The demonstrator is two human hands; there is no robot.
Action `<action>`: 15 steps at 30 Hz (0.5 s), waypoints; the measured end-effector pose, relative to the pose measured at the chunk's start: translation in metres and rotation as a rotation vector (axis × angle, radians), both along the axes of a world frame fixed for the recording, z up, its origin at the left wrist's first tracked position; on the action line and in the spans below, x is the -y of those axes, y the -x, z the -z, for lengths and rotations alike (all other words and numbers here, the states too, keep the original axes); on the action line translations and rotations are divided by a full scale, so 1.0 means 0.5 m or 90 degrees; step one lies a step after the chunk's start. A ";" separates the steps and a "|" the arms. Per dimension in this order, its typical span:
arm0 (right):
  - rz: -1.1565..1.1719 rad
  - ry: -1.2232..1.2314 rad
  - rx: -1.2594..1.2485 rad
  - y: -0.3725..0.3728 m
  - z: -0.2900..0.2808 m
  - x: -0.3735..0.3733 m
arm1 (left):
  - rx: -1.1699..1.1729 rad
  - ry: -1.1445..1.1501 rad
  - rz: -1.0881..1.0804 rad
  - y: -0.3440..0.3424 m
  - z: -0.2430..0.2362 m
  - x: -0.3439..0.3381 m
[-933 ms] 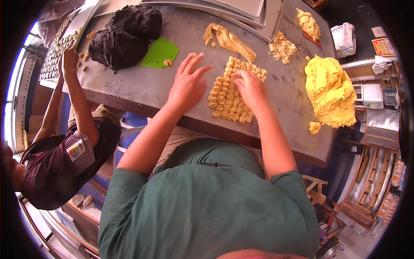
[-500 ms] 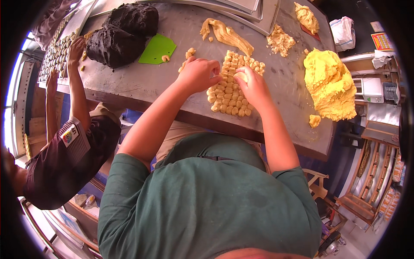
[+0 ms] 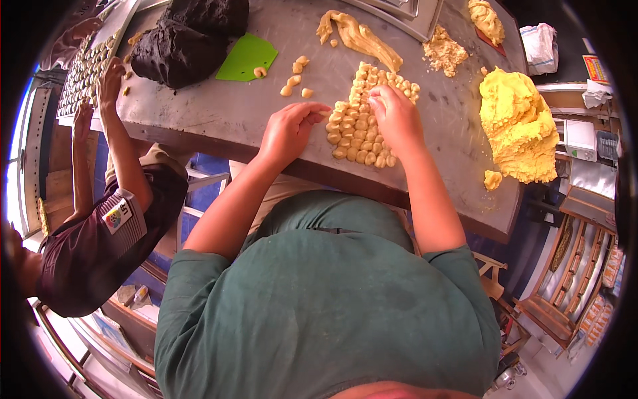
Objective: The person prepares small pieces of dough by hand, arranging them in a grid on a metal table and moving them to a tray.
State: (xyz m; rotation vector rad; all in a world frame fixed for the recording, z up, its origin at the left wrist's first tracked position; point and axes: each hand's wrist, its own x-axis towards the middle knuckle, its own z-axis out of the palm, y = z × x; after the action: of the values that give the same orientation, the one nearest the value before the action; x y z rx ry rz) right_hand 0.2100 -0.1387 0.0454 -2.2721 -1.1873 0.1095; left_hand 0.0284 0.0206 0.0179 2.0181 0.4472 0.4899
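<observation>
Many small beige dough balls form a dense patch (image 3: 352, 143) on the metal table (image 3: 445, 146). My left hand (image 3: 287, 133) is at the patch's left edge, fingers curled together; whatever lies between the fingertips is too small to make out. My right hand (image 3: 397, 118) reaches over the upper middle of the patch, thumb and fingers pinched, their contents hidden. Several loose dough pieces (image 3: 294, 80) lie above my left hand. A long strip of beige dough (image 3: 355, 36) rests beyond the patch.
A dark dough mass (image 3: 179, 56) and green scraper (image 3: 240, 56) are at back left. Yellow dough (image 3: 515, 126), crumbly dough (image 3: 444, 50) and metal trays (image 3: 405, 16) border the work. At left, a co-worker (image 3: 109, 246) reaches to a tray of pieces (image 3: 81, 83).
My left hand has drawn back toward me and slightly left, uncovering loose pieces. My right hand has moved slightly farther up the patch. The co-worker's hands remain at their tray.
</observation>
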 end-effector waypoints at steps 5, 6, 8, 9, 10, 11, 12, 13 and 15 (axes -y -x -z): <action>-0.031 0.025 0.015 0.008 0.000 0.001 | 0.034 -0.029 -0.043 -0.009 0.000 -0.001; -0.028 0.029 0.015 0.011 0.003 0.002 | 0.040 -0.009 -0.046 -0.010 -0.001 0.000; -0.035 0.045 0.018 0.016 0.009 0.004 | 0.050 0.006 -0.037 -0.011 0.004 0.000; -0.035 0.048 0.016 0.016 0.011 0.005 | 0.057 0.017 -0.033 -0.010 0.004 -0.001; -0.028 0.038 0.006 0.017 0.012 0.006 | 0.055 0.019 -0.033 -0.009 0.003 0.000; -0.022 0.029 -0.005 0.017 0.013 0.007 | 0.044 0.032 -0.029 -0.008 -0.001 0.000; -0.022 0.029 -0.007 0.014 0.015 0.008 | 0.033 0.044 -0.023 -0.007 -0.005 0.000; -0.003 -0.011 -0.007 0.009 0.018 0.009 | 0.031 0.045 -0.024 -0.007 -0.008 0.000; 0.016 -0.051 -0.008 0.002 0.020 0.005 | 0.038 0.044 -0.021 -0.007 -0.010 0.001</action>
State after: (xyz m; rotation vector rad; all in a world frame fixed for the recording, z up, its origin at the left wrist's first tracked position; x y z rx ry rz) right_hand 0.2090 -0.1414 0.0353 -2.2127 -1.1369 0.0660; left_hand 0.0318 0.0201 0.0228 1.9273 0.4546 0.5463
